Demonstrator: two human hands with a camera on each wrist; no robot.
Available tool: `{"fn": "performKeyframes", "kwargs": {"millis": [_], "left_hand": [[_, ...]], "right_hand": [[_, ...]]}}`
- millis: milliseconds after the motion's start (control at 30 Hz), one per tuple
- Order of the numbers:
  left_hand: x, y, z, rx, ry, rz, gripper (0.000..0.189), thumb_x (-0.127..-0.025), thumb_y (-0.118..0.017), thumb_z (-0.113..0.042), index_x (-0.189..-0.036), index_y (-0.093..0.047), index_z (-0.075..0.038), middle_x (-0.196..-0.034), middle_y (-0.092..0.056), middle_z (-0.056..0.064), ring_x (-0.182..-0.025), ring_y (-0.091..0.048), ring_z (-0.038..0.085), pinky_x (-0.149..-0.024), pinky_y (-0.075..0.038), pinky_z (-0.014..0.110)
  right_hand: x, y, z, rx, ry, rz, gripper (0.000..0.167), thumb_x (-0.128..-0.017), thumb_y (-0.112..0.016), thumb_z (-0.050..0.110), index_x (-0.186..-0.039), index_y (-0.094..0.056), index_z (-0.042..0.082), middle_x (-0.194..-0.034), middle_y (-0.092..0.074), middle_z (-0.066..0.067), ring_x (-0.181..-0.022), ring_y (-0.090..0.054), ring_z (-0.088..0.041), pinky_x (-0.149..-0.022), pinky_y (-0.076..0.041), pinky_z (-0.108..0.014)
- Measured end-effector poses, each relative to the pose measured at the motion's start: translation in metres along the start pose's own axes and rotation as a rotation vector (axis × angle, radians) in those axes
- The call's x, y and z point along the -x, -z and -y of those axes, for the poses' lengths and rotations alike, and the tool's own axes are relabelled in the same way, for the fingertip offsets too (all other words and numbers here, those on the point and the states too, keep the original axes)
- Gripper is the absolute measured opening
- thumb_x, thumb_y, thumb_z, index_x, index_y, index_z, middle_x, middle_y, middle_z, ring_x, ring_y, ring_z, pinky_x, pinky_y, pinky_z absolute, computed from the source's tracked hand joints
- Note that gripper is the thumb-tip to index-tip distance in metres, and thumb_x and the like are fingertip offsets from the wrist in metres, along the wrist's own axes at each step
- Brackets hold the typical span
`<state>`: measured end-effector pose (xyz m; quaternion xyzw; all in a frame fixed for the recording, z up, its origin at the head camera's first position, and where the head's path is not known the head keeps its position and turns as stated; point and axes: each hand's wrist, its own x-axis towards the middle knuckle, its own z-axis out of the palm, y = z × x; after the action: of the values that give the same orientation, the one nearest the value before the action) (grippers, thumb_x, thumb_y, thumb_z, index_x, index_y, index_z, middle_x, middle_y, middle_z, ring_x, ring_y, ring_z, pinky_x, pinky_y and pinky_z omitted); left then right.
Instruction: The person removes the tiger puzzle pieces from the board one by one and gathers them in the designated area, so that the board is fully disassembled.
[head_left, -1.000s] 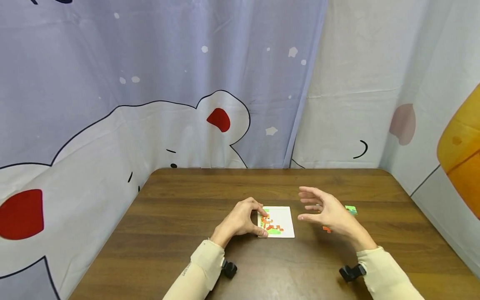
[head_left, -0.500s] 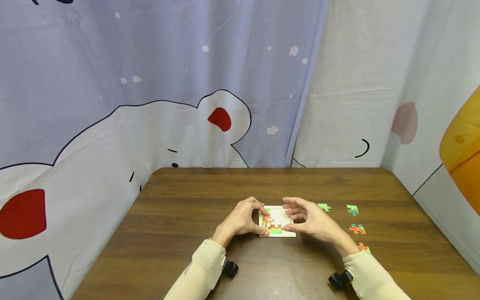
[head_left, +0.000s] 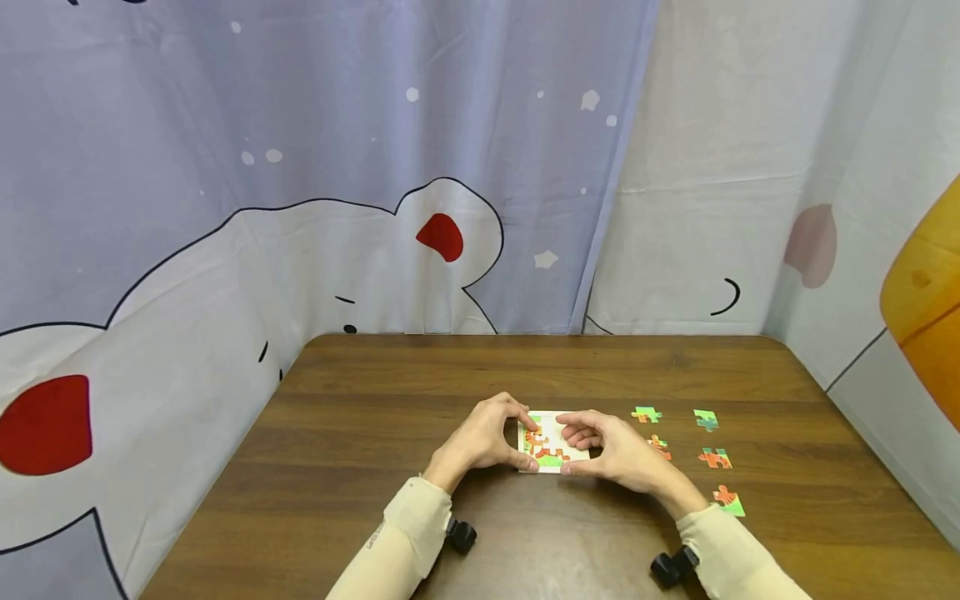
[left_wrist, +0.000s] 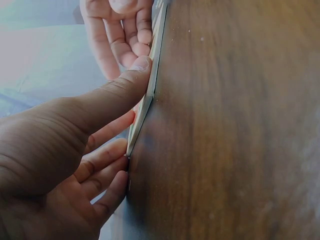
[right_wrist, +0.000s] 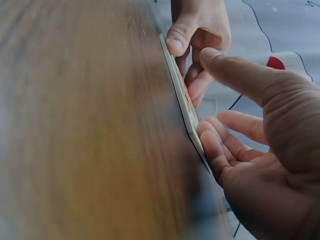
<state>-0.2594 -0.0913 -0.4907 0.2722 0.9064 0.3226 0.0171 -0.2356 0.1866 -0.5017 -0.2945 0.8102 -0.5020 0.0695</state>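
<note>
Brown counter [head_left: 420, 367] is bearing a puzzle board [head_left: 549, 427]; left hand [head_left: 480, 437] is clamping its nine-o'clock edge, right hand [head_left: 622, 454], fingers [head_left: 579, 419] apart, is flanking three, likely fitting pieces [head_left: 551, 461], needing gentle pressing.

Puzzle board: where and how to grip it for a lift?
I'd pinch the puzzle board by its left and right edges, left hand and right hand coming in low from either side. It's a thin, straight-edged slab lying flat on the table, so the rim offers the likeliest purchase. Keep off the fitted pieces.
</note>
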Motion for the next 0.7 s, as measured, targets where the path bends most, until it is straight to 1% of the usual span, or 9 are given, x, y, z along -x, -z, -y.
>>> {"fn": "performKeyframes", "kwargs": {"millis": [167, 300, 567, 700], "left_hand": [[0.000, 0.000, -0.001, -0.001, -0.001, 0.004, 0.056, -0.067, -0.111, -0.034, -0.114, -0.086, -0.017, -0.138, -0.072, 0.007, -0.130, -0.067, 0.028, -0.116, -0.052, 0.041], [0.000, 0.000, -0.001, -0.002, -0.001, 0.005, 0.056, -0.067, -0.111, -0.034, -0.114, -0.086, -0.017, -0.138, -0.071, 0.007, -0.130, -0.067, 0.028, -0.116, -0.052, 0.041], [0.000, 0.000, -0.001, 0.000, 0.003, 0.003, 0.056, -0.067, -0.111, -0.034, -0.114, -0.086, -0.017, -0.138, -0.072, 0.006, -0.130, -0.067, 0.028, -0.116, -0.052, 0.041], [0.000, 0.000, -0.001, -0.001, 0.002, 0.002, 0.056, -0.067, -0.111, -0.035, -0.114, -0.086, -0.018, -0.139, -0.071, 0.007, -0.130, -0.067, 0.028, -0.116, -0.052, 0.042]], "right_hand": [[0.001, -0.003, -0.004, 0.079, 0.019, -0.028, 0.066, -0.085, -0.100, 0.022, -0.138, -0.071, -0.003, -0.116, -0.072, -0.015, -0.102, -0.069, -0.026, -0.090, -0.060, -0.029], [0.001, -0.003, -0.007, 0.109, 0.029, -0.042, 0.059, -0.084, -0.101, 0.025, -0.132, -0.075, 0.002, -0.107, -0.069, -0.011, -0.095, -0.065, -0.022, -0.083, -0.058, -0.027], [0.001, -0.003, -0.012, 0.101, 0.033, -0.048, 0.046, -0.085, -0.100, 0.020, -0.126, -0.080, 0.008, -0.102, -0.067, -0.010, -0.090, -0.062, -0.020, -0.077, -0.055, -0.025], [0.002, -0.005, -0.012, 0.151, 0.050, -0.062, 0.042, -0.085, -0.100, 0.021, -0.121, -0.081, 0.010, -0.099, -0.065, -0.007, -0.087, -0.061, -0.015, -0.075, -0.053, -0.024]]}}
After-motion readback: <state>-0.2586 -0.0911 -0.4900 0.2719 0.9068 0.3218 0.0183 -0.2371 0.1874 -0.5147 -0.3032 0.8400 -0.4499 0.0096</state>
